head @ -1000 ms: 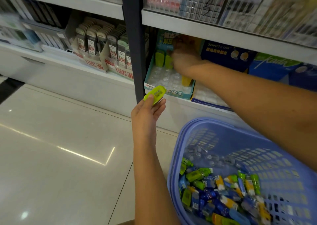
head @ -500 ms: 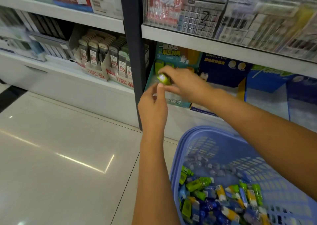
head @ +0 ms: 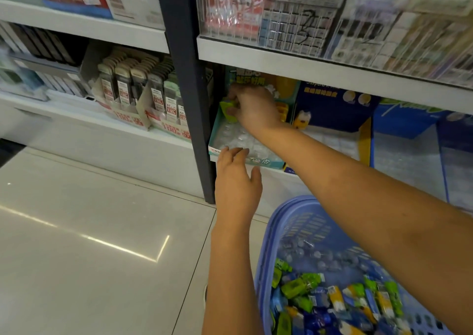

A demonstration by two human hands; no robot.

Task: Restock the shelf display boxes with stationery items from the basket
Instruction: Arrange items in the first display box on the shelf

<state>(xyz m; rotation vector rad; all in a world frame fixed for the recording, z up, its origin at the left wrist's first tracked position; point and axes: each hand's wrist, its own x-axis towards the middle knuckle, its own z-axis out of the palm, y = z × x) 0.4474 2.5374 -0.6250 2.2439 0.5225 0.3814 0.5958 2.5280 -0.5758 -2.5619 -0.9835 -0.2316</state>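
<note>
— Our right hand (head: 253, 107) is deep in the teal display box (head: 268, 162), fingers pinched on a green packet (head: 226, 105) at the back left corner, just under the shelf above. Our left hand (head: 236, 178) holds nothing; its fingers are loose, right at the box's front lip
— So what worries us?
— The clear blister tray (head: 238, 137) inside has moulded sockets. If we let go before the packet sits in one, we judge it will tip forward onto the bare rows
— And the box itself?
— It looks like light card, set at the shelf edge beside the dark upright (head: 189, 104). A hard push from the right hand could skid it back or skew it against the blue box (head: 332, 104) next door. The left hand is near enough to steady the front
— The yellow packets (head: 282, 109)?
— Right beside our knuckles; a careless withdrawal might knock them over
— And the basket (head: 266, 232)?
— Below our right forearm, holding a heap of wrapped packets (head: 332, 301). Most sockets look unfilled, so we reckon many trips are left, and a dragging elbow could catch its rim
</note>
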